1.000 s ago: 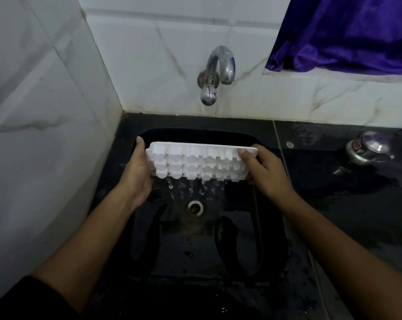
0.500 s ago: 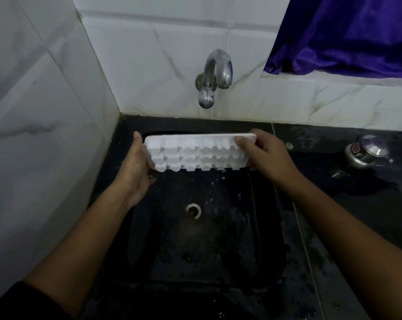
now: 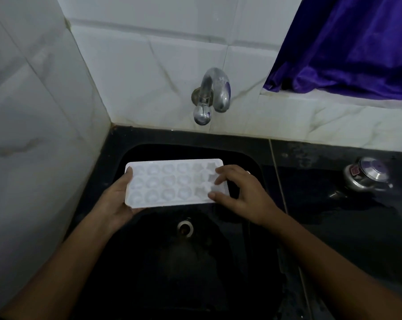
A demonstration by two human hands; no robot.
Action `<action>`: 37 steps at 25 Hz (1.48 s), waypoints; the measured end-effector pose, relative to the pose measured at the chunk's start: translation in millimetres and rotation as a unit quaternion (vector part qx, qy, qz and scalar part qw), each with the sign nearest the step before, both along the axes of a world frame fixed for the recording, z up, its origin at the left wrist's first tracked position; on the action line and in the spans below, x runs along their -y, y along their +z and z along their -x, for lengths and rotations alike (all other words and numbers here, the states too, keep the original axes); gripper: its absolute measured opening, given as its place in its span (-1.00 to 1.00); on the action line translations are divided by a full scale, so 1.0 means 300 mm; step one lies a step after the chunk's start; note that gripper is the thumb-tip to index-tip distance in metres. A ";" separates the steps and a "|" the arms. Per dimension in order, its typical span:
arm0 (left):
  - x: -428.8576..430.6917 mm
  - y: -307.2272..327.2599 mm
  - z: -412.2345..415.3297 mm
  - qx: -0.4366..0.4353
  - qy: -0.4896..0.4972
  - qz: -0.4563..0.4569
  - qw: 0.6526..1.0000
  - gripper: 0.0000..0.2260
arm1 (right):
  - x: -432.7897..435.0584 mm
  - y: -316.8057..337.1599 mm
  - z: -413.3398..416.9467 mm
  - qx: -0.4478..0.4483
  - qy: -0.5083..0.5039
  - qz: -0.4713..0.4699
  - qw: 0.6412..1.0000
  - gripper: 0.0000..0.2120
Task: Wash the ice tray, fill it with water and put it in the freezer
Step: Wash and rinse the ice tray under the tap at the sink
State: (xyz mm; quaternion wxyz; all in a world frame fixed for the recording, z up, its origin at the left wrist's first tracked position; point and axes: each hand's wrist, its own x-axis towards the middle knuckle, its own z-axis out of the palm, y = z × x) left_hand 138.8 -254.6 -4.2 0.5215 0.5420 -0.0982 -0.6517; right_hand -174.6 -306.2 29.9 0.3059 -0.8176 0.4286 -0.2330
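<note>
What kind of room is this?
Most likely a home kitchen. A black sink sits in a dark counter under a wall tap, the walls are tiled, and an ice tray is held over the sink.

Ice tray (image 3: 172, 183): white plastic, cavities up, near level, over black sink (image 3: 149, 262). Round cavities left, star shapes right. Your left hand (image 3: 116, 199) grips left end; your right hand (image 3: 239, 195) rests fingers atop right end.

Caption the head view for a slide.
Over the sink below the tap, left hand grips a white ice tray cups up, right hand resting on it.
</note>
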 end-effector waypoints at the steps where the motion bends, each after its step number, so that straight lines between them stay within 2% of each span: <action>1: 0.010 -0.011 -0.011 0.004 0.004 0.003 1.000 -0.53 | 0.041 0.006 -0.024 0.025 -0.031 -0.020 0.999 -0.72; 3: 0.028 -0.032 -0.031 0.009 0.006 0.019 1.000 -0.50 | 0.135 0.037 -0.085 0.091 -0.117 -0.099 0.984 -0.75; 5: 0.039 -0.041 -0.039 0.012 0.001 0.037 0.999 -0.48 | 0.244 0.082 -0.151 0.162 -0.182 -0.202 0.949 -0.69; 8: 0.052 -0.039 -0.030 0.026 -0.002 0.046 0.999 -0.49 | 0.402 0.150 -0.250 0.259 -0.196 -0.361 0.874 -0.71; 10: 0.054 -0.041 -0.027 0.023 0.007 0.042 0.999 -0.50 | 0.478 0.171 -0.298 0.300 -0.188 -0.410 0.840 -0.75; 12: 0.053 -0.043 -0.025 0.024 0.013 0.037 0.999 -0.50 | 0.516 0.172 -0.328 0.286 -0.199 -0.409 0.843 -0.72; 15: 0.042 -0.050 -0.021 0.012 0.019 0.028 0.999 -0.51 | 0.534 0.160 -0.348 0.252 -0.221 -0.371 0.866 -0.75; 20: 0.030 -0.061 -0.012 -0.010 0.023 0.017 1.000 -0.49 | 0.529 0.153 -0.360 0.221 -0.235 -0.319 0.891 -0.59; 23: 0.019 -0.056 -0.004 -0.009 0.023 0.021 0.999 -0.51 | 0.532 0.134 -0.351 0.199 -0.241 -0.309 0.898 -0.74; 25: 0.010 -0.054 -0.004 -0.006 0.024 0.025 0.999 -0.52 | 0.471 0.131 -0.319 0.189 -0.260 -0.319 0.892 -0.83; 28: -0.009 -0.062 -0.007 -0.007 0.020 0.021 1.000 -0.51 | 0.300 0.043 -0.218 0.137 -0.272 -0.316 0.899 -0.72; 30: -0.025 -0.071 0.001 -0.001 0.008 0.022 1.000 -0.51 | 0.183 -0.014 -0.160 0.150 -0.256 -0.362 0.884 -0.64; 32: -0.046 -0.080 0.013 0.007 0.004 0.020 1.000 -0.51 | 0.097 -0.050 -0.132 0.168 -0.248 -0.409 0.862 -0.67; 34: -0.067 -0.088 0.020 0.008 -0.002 0.018 1.000 -0.51 | 0.039 -0.070 -0.119 0.189 -0.256 -0.422 0.849 -0.74; 37: -0.083 -0.086 0.014 0.010 -0.012 0.026 1.000 -0.49 | 0.005 -0.086 -0.119 0.208 -0.258 -0.409 0.850 -0.80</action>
